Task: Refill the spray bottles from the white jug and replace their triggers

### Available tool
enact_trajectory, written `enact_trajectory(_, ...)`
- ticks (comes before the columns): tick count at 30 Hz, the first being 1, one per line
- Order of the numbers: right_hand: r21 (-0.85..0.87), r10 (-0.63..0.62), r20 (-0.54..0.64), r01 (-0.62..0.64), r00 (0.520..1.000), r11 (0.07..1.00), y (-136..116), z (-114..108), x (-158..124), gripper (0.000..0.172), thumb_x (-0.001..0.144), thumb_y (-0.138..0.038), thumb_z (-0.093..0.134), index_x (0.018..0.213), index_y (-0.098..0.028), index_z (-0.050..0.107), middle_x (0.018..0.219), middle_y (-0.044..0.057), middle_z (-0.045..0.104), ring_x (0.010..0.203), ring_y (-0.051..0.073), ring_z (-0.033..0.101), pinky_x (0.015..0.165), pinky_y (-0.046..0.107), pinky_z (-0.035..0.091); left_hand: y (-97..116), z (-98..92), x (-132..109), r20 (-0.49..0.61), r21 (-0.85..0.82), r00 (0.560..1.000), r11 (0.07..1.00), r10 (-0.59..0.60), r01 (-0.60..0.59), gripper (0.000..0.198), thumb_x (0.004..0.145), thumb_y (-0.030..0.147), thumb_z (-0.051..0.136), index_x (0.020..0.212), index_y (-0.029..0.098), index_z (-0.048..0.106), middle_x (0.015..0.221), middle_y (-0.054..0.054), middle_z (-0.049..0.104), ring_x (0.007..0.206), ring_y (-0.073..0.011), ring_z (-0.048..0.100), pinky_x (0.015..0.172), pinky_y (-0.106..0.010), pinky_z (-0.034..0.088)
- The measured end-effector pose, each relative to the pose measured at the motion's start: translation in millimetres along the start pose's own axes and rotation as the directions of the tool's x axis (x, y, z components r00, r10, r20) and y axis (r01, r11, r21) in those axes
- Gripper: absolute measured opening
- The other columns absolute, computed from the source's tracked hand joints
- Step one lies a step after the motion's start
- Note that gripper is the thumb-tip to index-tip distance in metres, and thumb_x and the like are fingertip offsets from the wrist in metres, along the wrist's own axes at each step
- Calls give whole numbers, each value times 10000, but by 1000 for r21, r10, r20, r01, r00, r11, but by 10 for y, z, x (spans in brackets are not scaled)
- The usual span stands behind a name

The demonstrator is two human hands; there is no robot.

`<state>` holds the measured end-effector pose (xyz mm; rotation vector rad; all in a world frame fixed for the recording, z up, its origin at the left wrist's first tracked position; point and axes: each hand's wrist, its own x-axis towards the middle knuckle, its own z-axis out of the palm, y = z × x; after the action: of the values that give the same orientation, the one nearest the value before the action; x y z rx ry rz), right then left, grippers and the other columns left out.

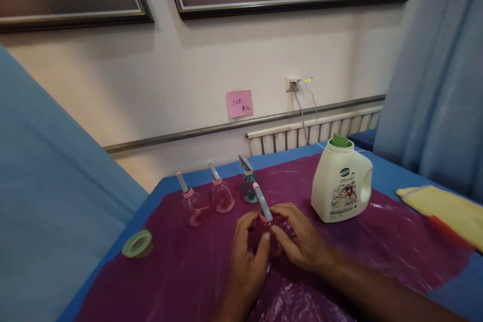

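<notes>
"What's at the far left?"

"A blue curtain [56, 186], and then a pale green cap [141, 253] on the purple plastic sheet [181, 271] that covers much of the blue table."

"And after the cap?"

"Two clear spray bottles near each other: one [196, 210], then a second [223, 197], both with pink collars and grey trigger heads. I can't tell whether the pink inside is liquid or the sheet showing through."

"Next?"

"A pink note [239, 104] with handwriting on the wall. Below it, the left hand [247, 251] is curled around the left side of another pink-collared spray bottle, its thumb in front. Just behind stands a teal spray bottle [249, 187]."

"Where's the bottle being handled?"

"The held spray bottle [265, 209] is on or just above the sheet, between both palms; its base is hidden. The right hand [302, 241] cups its right side, fingers bent, thumb near the collar."

"Further right?"

"A cream handled jug [335, 191], upright, with a green piece [341, 141] in its mouth. Then what looks like a yellow glove [445, 206], and another blue curtain [445, 75]."
</notes>
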<state>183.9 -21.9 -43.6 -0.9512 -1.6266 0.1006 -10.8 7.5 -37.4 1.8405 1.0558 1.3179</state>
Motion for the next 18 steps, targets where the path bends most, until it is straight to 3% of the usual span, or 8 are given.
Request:
enact_trajectory(5,-5,78,9,-78,997,997,53,4,-82,437,1084,-241,670,1513,-315,626,1353,109,794,1217,285,778,1065,457,655,-80,-6,-66,49,35,999,999,-16,14,437,1028,397,755,1448,278,740,1501,-146,723,1397,-351,694,1253,-544,539)
enact_trajectory(11,58,174,67,-178,982,982,66,31,-147,493,1091,-285,647,1583,-319,626,1456,127,774,1329,314,760,1141,498,653,-161,-4,-139,129,11,980,989,-149,149,614,1016,474,782,1587,288,655,1651,-162,648,1541,-384,627,1315,-602,496)
enact_trajectory(14,78,171,94,-179,981,981,54,33,-151,468,1090,-296,654,1556,-331,655,1448,129,777,1323,325,760,1131,508,662,-185,-4,-172,146,12,973,984,-176,177,674,981,473,824,1606,297,647,1669,-163,640,1570,-395,610,1334,-611,479)
enact_trajectory(18,88,179,103,-188,978,978,66,61,-175,428,1085,-284,672,1507,-352,666,1434,123,774,1318,321,760,1133,507,660,-203,32,-201,127,7,976,984,-178,179,693,949,434,845,1601,297,652,1622,-168,678,1544,-396,641,1288,-562,543)
